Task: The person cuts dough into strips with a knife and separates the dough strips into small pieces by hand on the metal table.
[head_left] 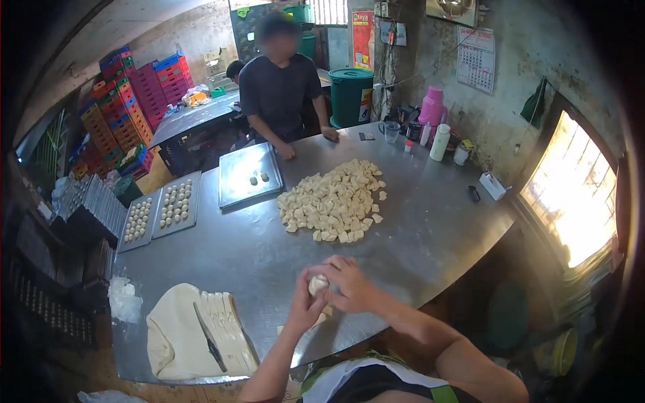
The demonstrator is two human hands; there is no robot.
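A small pale dough ball point(318, 285) sits between my two hands, above the near edge of the metal table. My left hand point(304, 310) cups it from the left, with the fingers curled round it. From the right, my right hand point(351, 285) bends its fingers over the same ball. Some flat dough pieces point(324, 317) lie partly hidden below my hands. Farther off is a big heap of cut dough pieces point(332, 201). To the left rests a large dough slab point(178, 322), partly sliced into strips, with a knife point(209, 339) lying on it.
Two trays of dough balls point(176, 203) stand at the table's left, and another metal tray point(232, 181) holds two balls. A person point(282, 87) stands across the table. Bottles and a pink jug point(433, 107) line the back right. White flour point(125, 300) lies at the left edge.
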